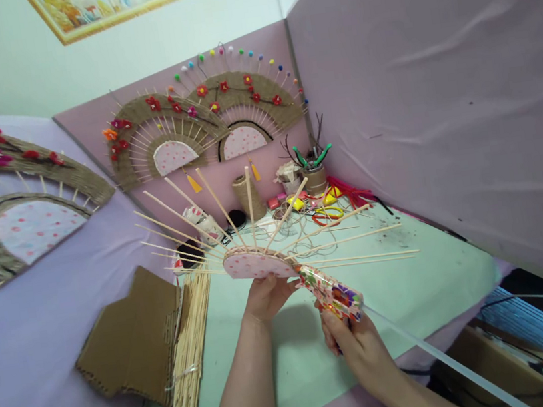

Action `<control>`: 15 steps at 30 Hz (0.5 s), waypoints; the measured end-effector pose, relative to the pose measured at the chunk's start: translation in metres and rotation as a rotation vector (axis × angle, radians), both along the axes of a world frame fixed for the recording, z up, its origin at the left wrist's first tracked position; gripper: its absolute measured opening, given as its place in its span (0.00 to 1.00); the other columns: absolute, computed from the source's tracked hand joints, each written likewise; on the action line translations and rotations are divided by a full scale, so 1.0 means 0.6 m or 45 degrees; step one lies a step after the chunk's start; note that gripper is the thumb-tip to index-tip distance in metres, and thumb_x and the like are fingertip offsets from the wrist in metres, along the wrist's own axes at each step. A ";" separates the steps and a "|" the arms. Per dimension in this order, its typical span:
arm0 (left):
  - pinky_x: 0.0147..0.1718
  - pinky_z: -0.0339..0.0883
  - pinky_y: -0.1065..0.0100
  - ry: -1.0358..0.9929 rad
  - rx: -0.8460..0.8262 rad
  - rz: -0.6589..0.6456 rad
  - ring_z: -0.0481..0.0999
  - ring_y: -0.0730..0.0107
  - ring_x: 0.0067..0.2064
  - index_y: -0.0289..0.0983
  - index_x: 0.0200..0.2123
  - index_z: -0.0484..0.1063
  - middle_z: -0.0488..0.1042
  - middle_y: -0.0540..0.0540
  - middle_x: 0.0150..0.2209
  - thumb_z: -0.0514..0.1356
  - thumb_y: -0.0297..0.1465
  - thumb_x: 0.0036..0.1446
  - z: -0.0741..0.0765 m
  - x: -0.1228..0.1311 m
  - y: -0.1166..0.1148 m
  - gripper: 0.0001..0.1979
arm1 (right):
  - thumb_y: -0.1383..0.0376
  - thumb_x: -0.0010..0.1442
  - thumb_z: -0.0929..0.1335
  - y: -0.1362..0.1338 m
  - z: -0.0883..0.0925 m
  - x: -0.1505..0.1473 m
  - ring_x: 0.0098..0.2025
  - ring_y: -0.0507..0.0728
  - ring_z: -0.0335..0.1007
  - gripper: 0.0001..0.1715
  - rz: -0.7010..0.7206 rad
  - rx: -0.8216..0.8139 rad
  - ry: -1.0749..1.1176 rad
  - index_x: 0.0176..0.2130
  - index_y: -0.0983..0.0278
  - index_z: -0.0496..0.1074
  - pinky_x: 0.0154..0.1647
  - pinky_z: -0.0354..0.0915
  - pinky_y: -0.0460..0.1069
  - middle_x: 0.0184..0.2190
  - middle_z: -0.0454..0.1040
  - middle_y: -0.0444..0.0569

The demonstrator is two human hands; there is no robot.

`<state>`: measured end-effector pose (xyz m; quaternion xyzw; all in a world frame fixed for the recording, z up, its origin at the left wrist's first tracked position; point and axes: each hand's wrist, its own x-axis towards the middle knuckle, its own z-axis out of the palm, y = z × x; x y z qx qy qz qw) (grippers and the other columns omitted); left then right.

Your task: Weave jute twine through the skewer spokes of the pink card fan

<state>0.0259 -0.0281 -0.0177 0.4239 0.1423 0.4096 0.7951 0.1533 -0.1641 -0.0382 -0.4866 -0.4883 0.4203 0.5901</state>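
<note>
– where's the dotted half-round panel (252,264)?
– just above the left hand (264,297), whose fingers are clamped on its lower edge. the right hand (355,347) has its fingers wrapped round a glue gun (332,294); the nozzle is at the panel's right end, touching or not i can't tell.
– any room to move?
– right of the right fingers the green table (414,284) spreads wide; its front edge passes under that wrist. left of the left fingers it's tighter: stick bundle (191,370), cardboard (129,338).
– and counts?
– one panel, at least a dozen sticks (251,206) fanning from it, one gun. beyond the fingers, one twine cone (249,198), three flowered fans (236,94), two yellow tassels (195,184).
</note>
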 end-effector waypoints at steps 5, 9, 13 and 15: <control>0.36 0.66 0.65 -0.007 -0.020 -0.001 0.74 0.64 0.41 0.37 0.37 0.76 0.77 0.45 0.38 0.68 0.37 0.43 0.003 0.002 -0.002 0.16 | 0.52 0.63 0.58 0.001 -0.003 0.000 0.21 0.50 0.56 0.23 -0.004 0.000 0.019 0.23 0.63 0.59 0.24 0.55 0.46 0.17 0.58 0.41; 0.37 0.66 0.65 -0.003 -0.035 0.002 0.74 0.64 0.41 0.37 0.37 0.76 0.77 0.45 0.38 0.69 0.37 0.42 0.006 0.002 -0.003 0.17 | 0.52 0.63 0.58 0.003 -0.008 -0.001 0.21 0.50 0.56 0.21 0.005 0.003 0.048 0.25 0.63 0.60 0.23 0.55 0.46 0.17 0.59 0.41; 0.36 0.66 0.64 0.013 -0.028 0.001 0.74 0.64 0.39 0.37 0.37 0.76 0.77 0.45 0.37 0.69 0.37 0.43 0.005 0.002 -0.003 0.17 | 0.51 0.63 0.58 0.002 -0.008 -0.001 0.21 0.50 0.56 0.21 0.009 -0.010 0.048 0.26 0.63 0.59 0.23 0.55 0.46 0.18 0.58 0.41; 0.37 0.66 0.63 0.019 -0.021 -0.001 0.74 0.64 0.39 0.37 0.37 0.76 0.77 0.45 0.37 0.68 0.37 0.43 0.005 0.002 -0.002 0.17 | 0.51 0.63 0.58 0.002 -0.007 -0.002 0.21 0.50 0.56 0.21 0.010 -0.012 0.054 0.26 0.62 0.59 0.23 0.55 0.46 0.18 0.57 0.40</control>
